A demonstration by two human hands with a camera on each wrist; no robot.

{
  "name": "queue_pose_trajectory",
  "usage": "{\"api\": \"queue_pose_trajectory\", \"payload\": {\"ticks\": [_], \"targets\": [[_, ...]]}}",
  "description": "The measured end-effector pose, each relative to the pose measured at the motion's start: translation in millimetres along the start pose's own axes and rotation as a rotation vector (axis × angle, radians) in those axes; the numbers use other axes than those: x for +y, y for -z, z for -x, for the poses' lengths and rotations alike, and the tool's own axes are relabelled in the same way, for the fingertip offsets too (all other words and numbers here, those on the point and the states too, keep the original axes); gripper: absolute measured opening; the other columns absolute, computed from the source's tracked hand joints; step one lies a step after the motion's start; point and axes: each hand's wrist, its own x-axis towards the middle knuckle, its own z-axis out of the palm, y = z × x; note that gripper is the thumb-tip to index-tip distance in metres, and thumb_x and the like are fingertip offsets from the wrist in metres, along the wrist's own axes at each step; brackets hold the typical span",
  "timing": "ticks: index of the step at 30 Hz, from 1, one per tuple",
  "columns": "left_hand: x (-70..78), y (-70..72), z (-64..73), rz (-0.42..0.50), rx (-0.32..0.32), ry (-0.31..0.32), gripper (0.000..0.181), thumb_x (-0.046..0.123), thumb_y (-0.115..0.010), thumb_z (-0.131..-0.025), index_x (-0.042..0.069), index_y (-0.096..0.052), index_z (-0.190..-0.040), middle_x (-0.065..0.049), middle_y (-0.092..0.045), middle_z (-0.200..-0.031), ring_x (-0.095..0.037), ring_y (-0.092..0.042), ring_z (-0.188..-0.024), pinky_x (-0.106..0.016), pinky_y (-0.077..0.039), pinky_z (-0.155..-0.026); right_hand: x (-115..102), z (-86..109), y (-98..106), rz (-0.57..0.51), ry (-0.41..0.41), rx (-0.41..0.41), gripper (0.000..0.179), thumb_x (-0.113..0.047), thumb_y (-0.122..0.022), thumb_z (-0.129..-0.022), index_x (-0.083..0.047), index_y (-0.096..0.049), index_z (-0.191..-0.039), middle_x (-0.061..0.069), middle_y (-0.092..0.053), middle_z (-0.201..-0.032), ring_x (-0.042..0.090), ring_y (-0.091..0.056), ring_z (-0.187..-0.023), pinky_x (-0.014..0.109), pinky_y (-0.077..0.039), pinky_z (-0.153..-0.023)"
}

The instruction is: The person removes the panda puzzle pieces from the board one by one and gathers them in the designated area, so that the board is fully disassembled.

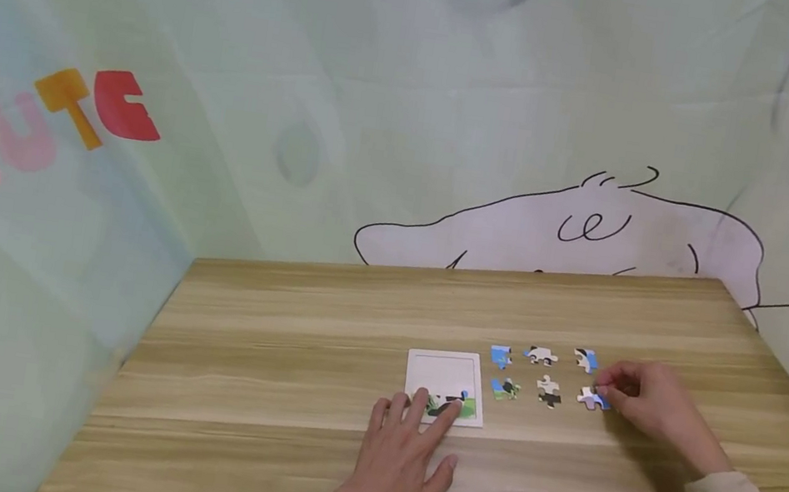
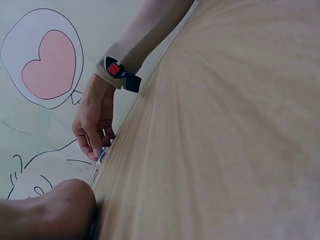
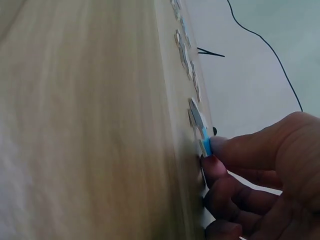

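Observation:
My right hand pinches a jigsaw piece, white and grey with a blue edge, between thumb and fingertips. The right wrist view shows this piece tilted, its near end lifted off the table. My left hand lies with fingers extended on the lower part of a square white puzzle tray. Under and beside those fingertips, joined pieces with green and a panda's black and white fill the tray's bottom strip; part of them is hidden. The tray's upper part shows its pale base.
Loose jigsaw pieces lie in two rows right of the tray: a blue one, a panda-face one, a blue-edged one, a green one and a black-and-white one. A printed cloth hangs behind the wooden table.

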Motion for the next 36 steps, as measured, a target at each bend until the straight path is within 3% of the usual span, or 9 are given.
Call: {"api": "queue_pose_trajectory", "payload": {"ticks": [7,12,16,20,25,31,36], "targets": [[-0.7,-0.4,1.2,0.004,0.031,-0.017,0.060,0.051,-0.061,-0.100,0.032,-0.053,-0.157,-0.010,-0.059,-0.138,-0.028,-0.051,-0.115,-0.047,-0.042,-0.100,-4,2.0,-3,0.069,0.035,0.086,0.021,-0.011,-0.080,-0.089,-0.004,-0.067,-0.103,0.009,-0.070,-0.085,0.017,-0.057,-0.073,0.032,-0.041,-0.065],[0.1,-2.0,1.6,-0.013,0.042,-0.027,0.061,0.050,-0.060,-0.101,0.031,-0.052,-0.158,-0.010,-0.058,-0.138,-0.028,-0.050,-0.114,-0.045,-0.041,-0.100,-7,4.2,-5,0.065,0.056,0.108,0.027,-0.008,-0.080,-0.089,-0.003,-0.062,-0.108,0.009,-0.067,-0.084,0.017,-0.053,-0.071,0.030,-0.038,-0.061],[0.8,-2.6,2.0,-0.028,0.040,-0.029,0.061,0.051,-0.058,-0.102,0.030,-0.051,-0.159,-0.010,-0.056,-0.139,-0.028,-0.049,-0.118,-0.046,-0.040,-0.101,-17,3.3,-13,0.043,0.104,0.158,0.026,-0.004,-0.076,-0.088,-0.004,-0.062,-0.110,0.002,-0.067,-0.078,0.008,-0.050,-0.065,0.026,-0.038,-0.058],[1.6,-2.6,3.0,-0.030,0.037,-0.023,0.061,0.051,-0.057,-0.103,0.030,-0.049,-0.160,-0.010,-0.055,-0.140,-0.027,-0.049,-0.121,-0.047,-0.039,-0.103,-40,-2.7,-25,0.018,0.155,0.172,0.023,-0.005,-0.074,-0.088,-0.004,-0.067,-0.110,-0.003,-0.064,-0.074,0.001,-0.045,-0.061,0.024,-0.036,-0.057],[3.5,-0.2,5.0,-0.066,0.037,-0.052,0.061,0.047,-0.054,-0.105,0.029,-0.045,-0.162,-0.009,-0.056,-0.143,-0.027,-0.051,-0.127,-0.048,-0.041,-0.104,-76,-14.5,-40,-0.045,0.217,0.096,0.012,-0.007,-0.072,-0.093,-0.008,-0.075,-0.105,-0.006,-0.058,-0.071,0.001,-0.043,-0.060,0.023,-0.037,-0.057],[10.3,0.3,11.7,-0.136,0.071,-0.076,0.058,0.050,-0.044,-0.109,0.029,-0.046,-0.163,-0.007,-0.060,-0.150,-0.032,-0.054,-0.131,-0.047,-0.043,-0.100,-110,-25.4,-62,-0.104,0.305,-0.032,0.008,-0.009,-0.072,-0.098,-0.010,-0.079,-0.102,-0.007,-0.062,-0.074,0.003,-0.048,-0.063,0.022,-0.042,-0.058],[18.0,0.0,19.9,-0.137,0.027,-0.069,0.060,0.058,-0.036,-0.110,0.032,-0.046,-0.163,-0.007,-0.057,-0.159,-0.040,-0.054,-0.136,-0.053,-0.044,-0.102,-132,-31.5,-78,-0.134,0.366,-0.100,0.014,-0.009,-0.068,-0.101,-0.011,-0.081,-0.105,-0.005,-0.072,-0.082,0.002,-0.051,-0.067,0.021,-0.045,-0.062]]}}
